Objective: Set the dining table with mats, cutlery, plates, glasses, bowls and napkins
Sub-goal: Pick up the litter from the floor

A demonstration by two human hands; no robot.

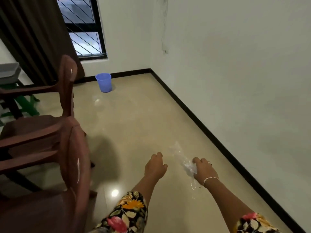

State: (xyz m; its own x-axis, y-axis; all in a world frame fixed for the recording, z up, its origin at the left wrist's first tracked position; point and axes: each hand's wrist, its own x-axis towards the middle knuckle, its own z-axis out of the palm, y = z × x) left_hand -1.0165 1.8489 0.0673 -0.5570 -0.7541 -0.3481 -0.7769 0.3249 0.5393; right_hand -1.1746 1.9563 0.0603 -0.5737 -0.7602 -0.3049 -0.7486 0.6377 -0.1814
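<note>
1. The clear plastic wrapper [189, 167] is sitting crumpled in the right hand [204, 170], with loose see-through tails trailing out ahead of the knuckles and back under the wrist. It is blurred, so what it wrapped is not readable.
2. That right hand is gripping it from above, fingers curling down around the bunched middle. Bunching it like this is keeping the flimsy film from flapping.
3. The left hand [155, 167] is hanging just beside it, apart from the plastic, fingers loosely curling and holding nothing. It looks free for whatever comes next.
4. Both forearms are reaching forward and low from floral sleeves [131, 211], and a thin bracelet [210, 179] is showing on the right wrist.
5. No mats, cutlery, plates, glasses, bowls or napkins are showing here, and the dining table itself is out of view. Only two brown wooden chairs [70, 148] are crowding the left edge.
6. Ahead, a blue bucket [104, 82] is standing on the glossy tiled floor [143, 115], under the barred window [84, 39] and beside the dark curtain [33, 31].
7. My read: this is a tidy-up detour, with the wrapper probably going to that bucket as rubbish. The table-laying is waiting.
</note>
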